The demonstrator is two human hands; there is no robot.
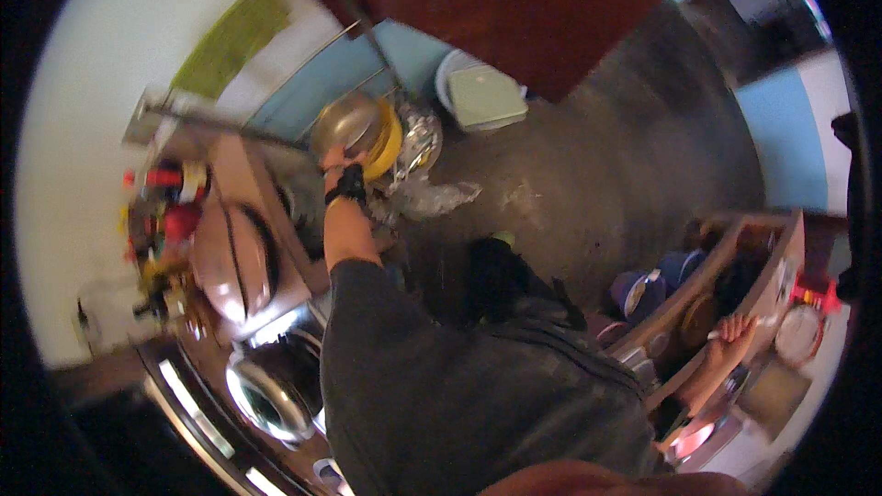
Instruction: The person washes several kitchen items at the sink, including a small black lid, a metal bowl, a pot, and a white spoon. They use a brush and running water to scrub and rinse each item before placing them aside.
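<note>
At the far end of my outstretched left arm, my left hand (344, 157) is at the lower rim of a metal bowl (349, 125), and its fingers look closed on it. That bowl is tilted against a yellow basin (390, 145). A dark band circles my left wrist. Off to the right, my right hand (734, 331) is curled around a thin pale object (714, 335), too blurred to name, above a wooden shelf unit (696, 351). Beside the yellow basin lie shiny metal ware (419, 138) and a crumpled clear plastic bag (437, 196).
A pale green lid or tub (486, 98) rests against a white basin (444, 79) on the dark floor (620, 172). A dark red panel (510, 7) juts in overhead. On the left counter are a large rounded pot or cooker (231, 262), a shiny metal pot (265, 393) and bottles (165, 220).
</note>
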